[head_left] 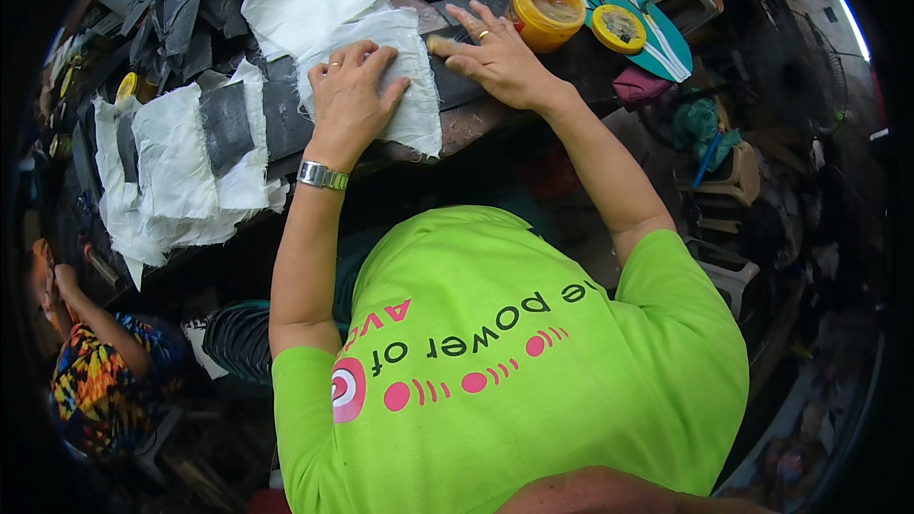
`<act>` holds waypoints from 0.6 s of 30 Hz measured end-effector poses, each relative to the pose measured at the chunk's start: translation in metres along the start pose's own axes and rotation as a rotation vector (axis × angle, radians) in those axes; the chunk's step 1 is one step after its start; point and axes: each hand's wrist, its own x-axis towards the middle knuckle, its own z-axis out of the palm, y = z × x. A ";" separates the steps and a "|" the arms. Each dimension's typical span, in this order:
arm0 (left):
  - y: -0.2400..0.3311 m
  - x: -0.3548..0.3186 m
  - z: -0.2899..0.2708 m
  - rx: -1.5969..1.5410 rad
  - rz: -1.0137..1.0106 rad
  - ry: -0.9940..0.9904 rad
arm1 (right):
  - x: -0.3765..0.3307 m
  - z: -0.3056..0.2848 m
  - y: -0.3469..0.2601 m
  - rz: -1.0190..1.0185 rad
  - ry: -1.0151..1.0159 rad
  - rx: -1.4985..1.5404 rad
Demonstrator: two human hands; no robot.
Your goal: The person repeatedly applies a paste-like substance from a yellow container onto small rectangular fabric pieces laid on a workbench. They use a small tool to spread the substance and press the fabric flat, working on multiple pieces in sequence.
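Note:
My left hand (350,95) lies with its fingers spread on a white cloth piece (416,100) with frayed edges. This cloth rests over dark strips on the worktable, and another white cloth piece (309,5) lies beyond it. Just to the right, my right hand (505,62) is low over a dark strip (455,86), its fingers stretched apart. Something yellowish (441,45) shows by its thumb, at the cloth's edge; I cannot tell whether it is a coated fingertip or a tool. An open yellow jar (519,14) of pale paste stands beside the right hand.
The jar's yellow lid (617,29) sits on a teal sheet (657,38) at the far right. Dark scraps (186,19) heap at the far left, above more white cloth pieces (171,157). A person (109,362) is at lower left; a plastic chair (733,176) stands right.

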 end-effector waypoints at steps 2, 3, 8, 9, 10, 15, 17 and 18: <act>-0.003 -0.002 0.000 -0.003 -0.008 -0.019 | 0.007 0.015 0.004 0.074 -0.077 -0.263; -0.004 -0.003 0.000 -0.009 -0.011 -0.024 | 0.010 0.018 0.006 0.030 -0.054 -0.278; -0.009 -0.002 -0.004 -0.040 -0.021 -0.077 | 0.012 0.006 0.010 -0.039 -0.123 -0.372; -0.009 -0.001 -0.005 -0.040 -0.022 -0.090 | 0.009 0.004 0.009 -0.059 -0.162 -0.353; -0.009 0.000 -0.006 -0.037 -0.017 -0.092 | 0.005 0.001 0.008 -0.093 -0.188 -0.322; -0.009 0.001 -0.005 -0.049 -0.037 -0.081 | -0.029 -0.006 -0.005 -0.214 -0.229 -0.244; -0.010 0.002 -0.004 -0.063 -0.037 -0.088 | -0.039 -0.004 -0.012 -0.230 -0.197 -0.178; -0.011 0.003 -0.003 -0.072 -0.042 -0.099 | -0.041 -0.005 -0.013 -0.217 -0.211 -0.185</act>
